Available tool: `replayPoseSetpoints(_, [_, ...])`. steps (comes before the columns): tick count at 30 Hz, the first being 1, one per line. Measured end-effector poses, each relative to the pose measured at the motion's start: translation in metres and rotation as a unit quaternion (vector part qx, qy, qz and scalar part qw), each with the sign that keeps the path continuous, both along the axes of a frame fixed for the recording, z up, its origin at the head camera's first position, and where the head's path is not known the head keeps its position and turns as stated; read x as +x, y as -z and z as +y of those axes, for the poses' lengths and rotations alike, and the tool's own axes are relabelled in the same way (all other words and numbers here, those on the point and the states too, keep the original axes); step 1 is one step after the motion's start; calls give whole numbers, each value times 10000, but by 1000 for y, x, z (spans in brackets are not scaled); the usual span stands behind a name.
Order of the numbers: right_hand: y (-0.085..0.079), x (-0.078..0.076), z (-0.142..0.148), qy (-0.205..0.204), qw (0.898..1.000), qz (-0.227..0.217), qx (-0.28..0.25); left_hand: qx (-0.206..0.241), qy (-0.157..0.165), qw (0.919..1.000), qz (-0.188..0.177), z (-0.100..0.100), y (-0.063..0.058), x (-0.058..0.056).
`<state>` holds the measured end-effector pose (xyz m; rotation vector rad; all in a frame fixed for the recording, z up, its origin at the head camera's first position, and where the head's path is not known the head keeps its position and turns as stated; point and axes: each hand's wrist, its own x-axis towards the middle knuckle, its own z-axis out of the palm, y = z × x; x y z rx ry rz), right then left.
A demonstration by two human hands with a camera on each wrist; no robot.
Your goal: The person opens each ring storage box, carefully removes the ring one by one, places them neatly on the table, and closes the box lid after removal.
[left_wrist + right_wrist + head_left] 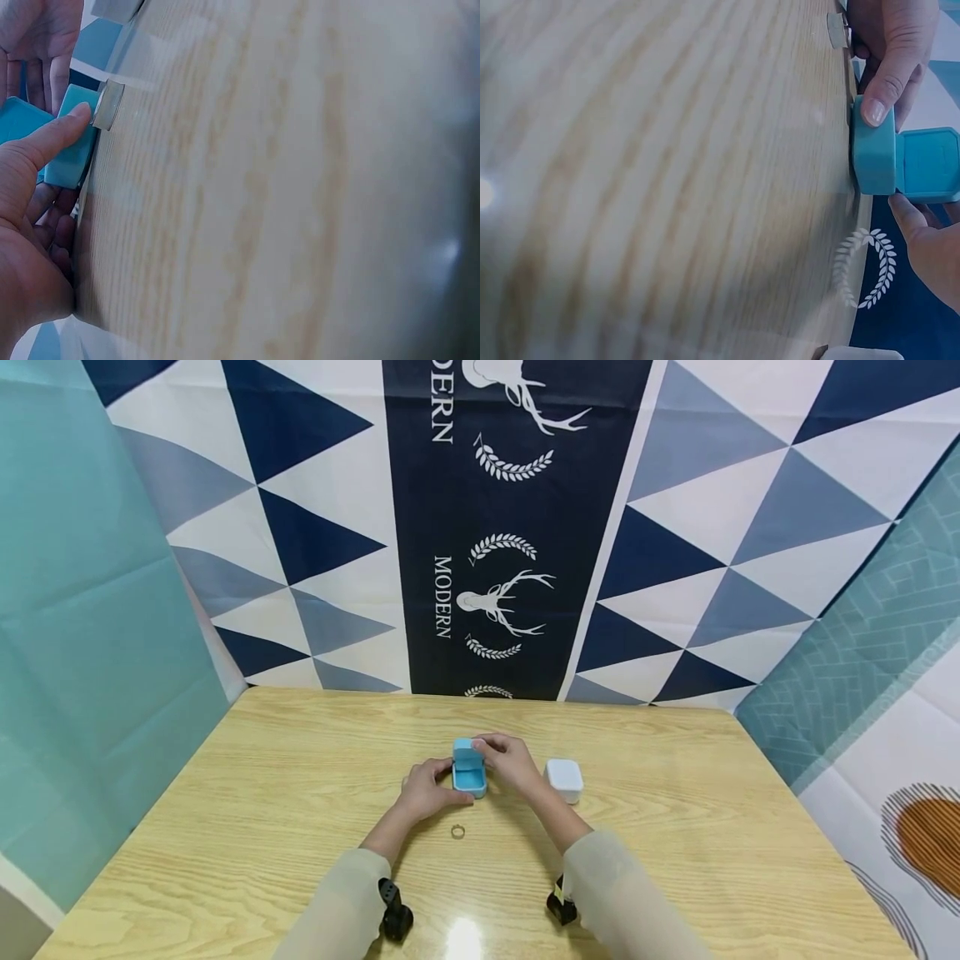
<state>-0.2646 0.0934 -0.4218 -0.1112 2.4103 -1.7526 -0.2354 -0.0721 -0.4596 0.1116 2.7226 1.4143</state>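
Note:
A small turquoise ring box (470, 779) stands on the table with its lid raised, and its blue inside shows. My left hand (427, 791) grips the base from the left; its thumb (67, 129) presses the front wall, with fingers behind. At the raised lid (931, 161), my right hand (512, 760) pinches the upper edge from the right. A gold-coloured ring (457, 832) lies on the table in front of the box, nearer me. In the left wrist view the ring (109, 105) appears large beside the left thumb tip.
A white rounded box (564, 779) sits to the right of my right hand on the wooden table (675, 827). Patterned cloth (517, 527) hangs behind the table's far edge. Black wrist cameras (395, 912) hang below both sleeves.

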Motion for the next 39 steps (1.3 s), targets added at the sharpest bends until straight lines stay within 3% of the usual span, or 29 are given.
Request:
replayPoseSetpoints(12, [4, 3, -2, 137, 9996, 206, -161, -41, -25, 10000, 22, -1, 2, -1])
replayPoseSetpoints(30, [11, 6, 2, 162, 9985, 526, 70, 9, -19, 10000, -2, 0, -1, 0])
replayPoseSetpoints(32, [3, 13, 1, 164, 9985, 511, 52, -2, -23, 10000, -4, 0, -1, 0])
replayPoseSetpoints(36, [2, 14, 0, 170, 9985, 528, -6, -30, -31, 10000, 7, 0, 0, -1])
replayPoseSetpoints(39, [12, 8, 1, 219, 9982, 559, -31, -46, -15, 10000, 44, 0, 0, -1])
